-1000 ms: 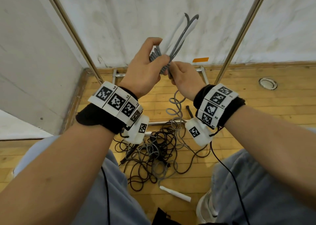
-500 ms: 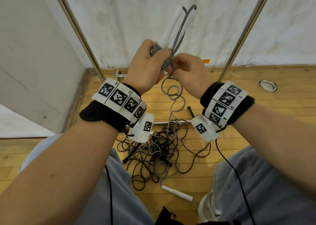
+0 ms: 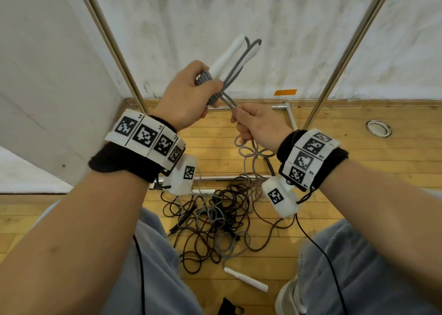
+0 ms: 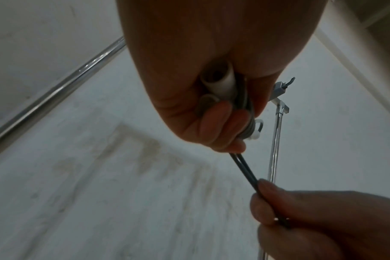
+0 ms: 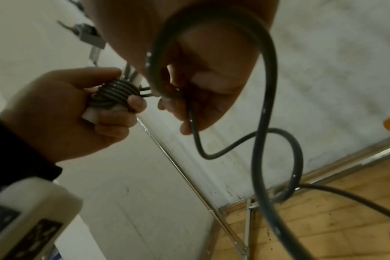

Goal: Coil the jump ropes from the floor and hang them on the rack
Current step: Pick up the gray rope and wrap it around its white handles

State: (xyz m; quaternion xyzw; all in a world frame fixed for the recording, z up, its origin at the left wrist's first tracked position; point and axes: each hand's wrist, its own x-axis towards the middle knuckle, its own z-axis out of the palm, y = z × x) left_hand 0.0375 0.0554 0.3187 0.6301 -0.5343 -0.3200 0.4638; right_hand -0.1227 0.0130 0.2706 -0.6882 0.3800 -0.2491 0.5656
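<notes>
Head view: my left hand (image 3: 189, 94) gripped the white-handled grey jump rope (image 3: 229, 62); my right hand (image 3: 259, 125) pinched its cord. Wristband (image 3: 143, 135) lettering was unreadable.

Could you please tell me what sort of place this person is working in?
Probably a gym or sports hall: a strip-wood floor, a metal rack against a white wall, and jump ropes tangled on the floor.
</notes>
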